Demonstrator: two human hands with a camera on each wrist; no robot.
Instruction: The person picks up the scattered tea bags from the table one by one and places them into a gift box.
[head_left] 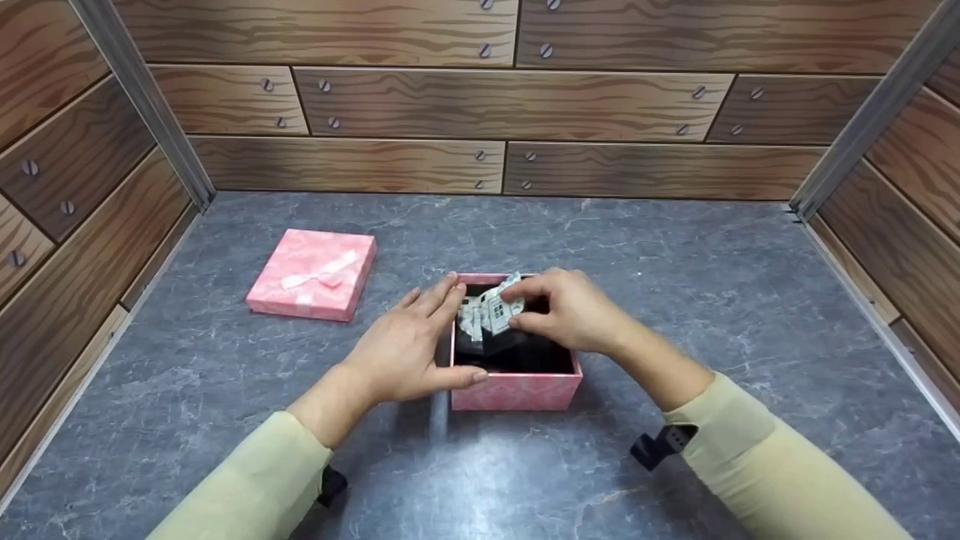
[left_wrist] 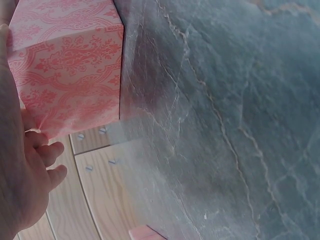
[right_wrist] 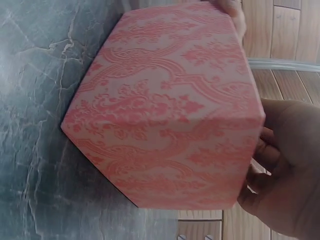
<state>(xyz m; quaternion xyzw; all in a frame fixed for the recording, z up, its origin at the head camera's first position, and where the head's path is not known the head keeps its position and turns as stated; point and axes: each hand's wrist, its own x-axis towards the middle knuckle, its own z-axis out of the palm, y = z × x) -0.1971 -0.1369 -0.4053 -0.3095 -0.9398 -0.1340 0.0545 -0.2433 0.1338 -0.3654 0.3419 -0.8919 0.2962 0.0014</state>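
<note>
A pink patterned gift box stands without its lid. Along its left rim lies my left hand, its fingers extended to the far left corner and its thumb on the front rim. In the left wrist view some fingers of this hand stand beside the box's wall. My right hand reaches over the right side and pinches a crumpled whitish packet with dark print between thumb and index finger. Black material lies below the packet inside the box. The right wrist view shows the box's outer walls, which hide the contents.
The pink lid with a pale ribbon bow lies on the grey marbled table, left of the box and farther back. Wood-patterned panels enclose the table at the back and both sides.
</note>
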